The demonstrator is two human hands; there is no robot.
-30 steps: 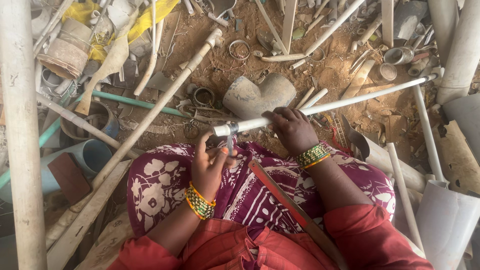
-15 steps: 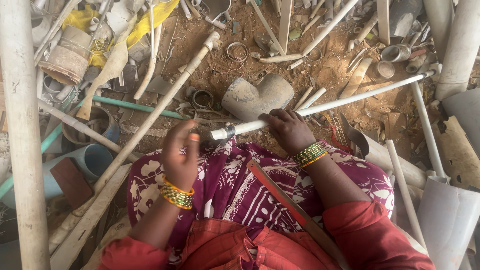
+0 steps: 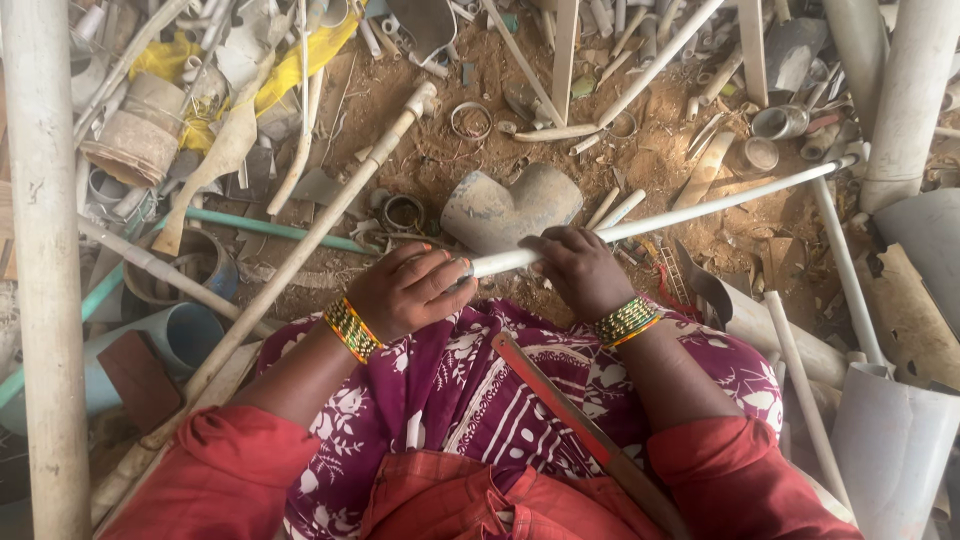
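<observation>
Both hands grip a long thin white plastic pipe (image 3: 660, 218) held across the lap: the left hand (image 3: 410, 292) is closed around its near end, the right hand (image 3: 580, 272) is curled over it just beside. The pipe slants away over the dirt floor (image 3: 650, 140), past a grey pipe elbow fitting (image 3: 500, 210).

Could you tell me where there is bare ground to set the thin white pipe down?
Bare dirt lies beyond the grey elbow fitting, toward the metal ring. Crowded: scrap left of the long pipe, and pipes at right around the thin white pipe.
</observation>
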